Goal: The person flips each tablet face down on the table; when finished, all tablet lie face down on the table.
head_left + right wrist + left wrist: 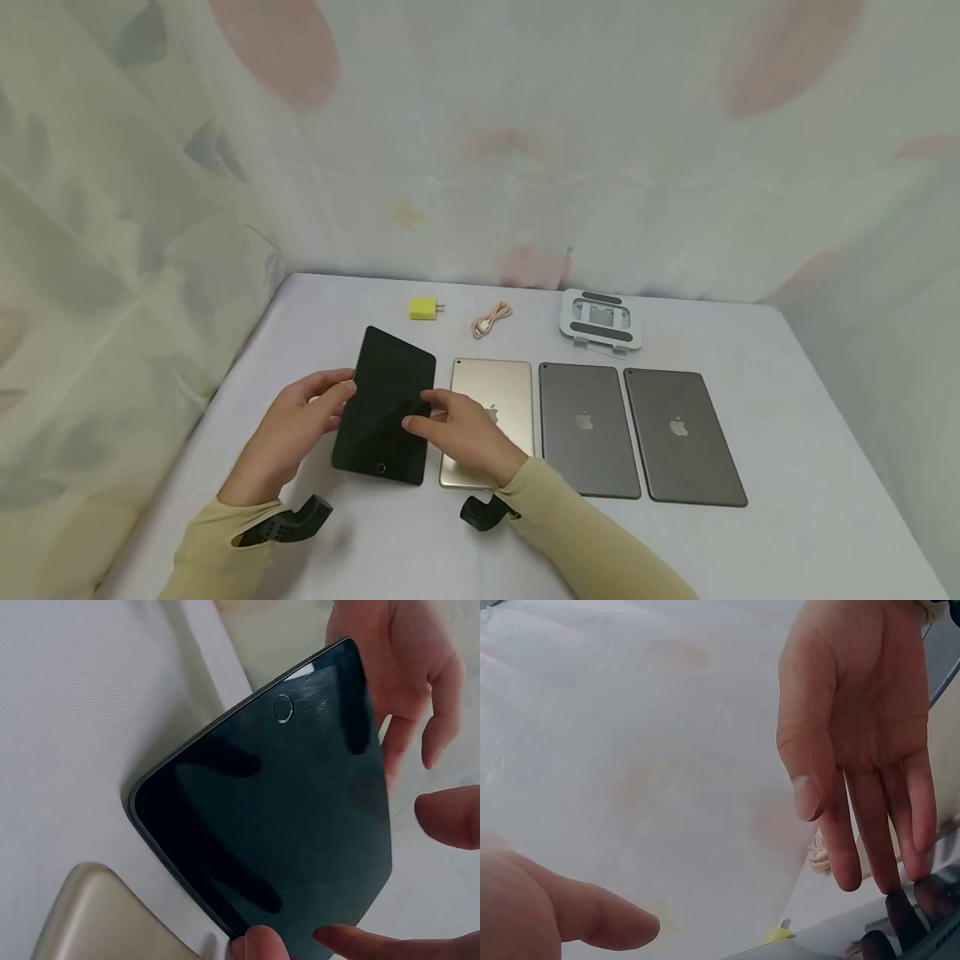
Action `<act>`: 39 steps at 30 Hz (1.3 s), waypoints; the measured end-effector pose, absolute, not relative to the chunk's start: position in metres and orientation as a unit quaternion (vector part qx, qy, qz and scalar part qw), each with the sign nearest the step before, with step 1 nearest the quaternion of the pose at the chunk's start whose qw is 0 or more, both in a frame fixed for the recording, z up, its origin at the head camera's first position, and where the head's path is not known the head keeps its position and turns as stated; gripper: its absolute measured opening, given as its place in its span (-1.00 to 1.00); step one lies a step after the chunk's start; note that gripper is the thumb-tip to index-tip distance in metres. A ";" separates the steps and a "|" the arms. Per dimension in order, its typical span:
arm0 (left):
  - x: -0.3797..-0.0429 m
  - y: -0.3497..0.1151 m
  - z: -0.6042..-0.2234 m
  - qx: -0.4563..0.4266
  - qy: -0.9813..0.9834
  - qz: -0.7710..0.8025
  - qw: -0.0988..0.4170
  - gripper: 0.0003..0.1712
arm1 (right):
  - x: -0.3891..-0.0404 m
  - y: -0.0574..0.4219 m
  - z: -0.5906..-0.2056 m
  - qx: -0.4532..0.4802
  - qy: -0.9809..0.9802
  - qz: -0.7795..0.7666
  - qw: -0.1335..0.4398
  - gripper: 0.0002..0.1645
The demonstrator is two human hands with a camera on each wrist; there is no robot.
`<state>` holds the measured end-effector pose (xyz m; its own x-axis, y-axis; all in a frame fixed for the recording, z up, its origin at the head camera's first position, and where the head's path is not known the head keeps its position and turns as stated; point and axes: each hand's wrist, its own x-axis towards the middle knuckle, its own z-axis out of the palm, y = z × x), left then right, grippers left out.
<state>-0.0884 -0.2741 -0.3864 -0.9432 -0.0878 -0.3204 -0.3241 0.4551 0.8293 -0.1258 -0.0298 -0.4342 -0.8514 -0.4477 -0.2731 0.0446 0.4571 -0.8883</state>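
A tablet with a dark screen facing up [386, 392] stands tilted over the left part of the table. My left hand [296, 417] is at its left edge; the right wrist view shows fingers running behind that edge and the thumb apart from the glass. From the other side my right hand [472, 433] reaches across the right edge, its fingers nearly straight and the thumb held away. The fingertips of this hand [870, 712] meet their reflections on the screen in the left wrist view. Partly under the right hand lies a gold tablet [498, 383], back up.
Two grey tablets [585, 450] lie side by side to the right, backs up. Along the rear are a yellow charger plug [423, 308], a coiled pink cable [491, 319] and a folded white stand [600, 320]. Patterned cloth [525, 142] hangs behind the table.
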 end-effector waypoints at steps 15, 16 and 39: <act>-0.089 -0.271 -0.384 -0.076 0.839 0.535 0.065 -0.46 | -0.127 -0.039 -0.430 -0.130 0.814 -0.509 0.248 -0.03; -0.089 -0.270 -0.384 -0.072 0.838 0.537 0.062 -0.47 | -0.127 -0.039 -0.430 -0.130 0.814 -0.509 0.248 -0.02; -0.091 -0.255 -0.387 -0.043 0.831 0.551 0.060 -0.47 | -0.127 -0.044 -0.434 -0.129 0.763 -0.575 0.266 0.04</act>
<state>-0.0906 -0.2552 -0.3866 -0.9891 -0.0057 -0.1474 -0.1380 0.3883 0.9111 -0.1268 -0.0442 -0.4339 -0.8255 -0.5022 -0.2575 0.1095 0.3050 -0.9460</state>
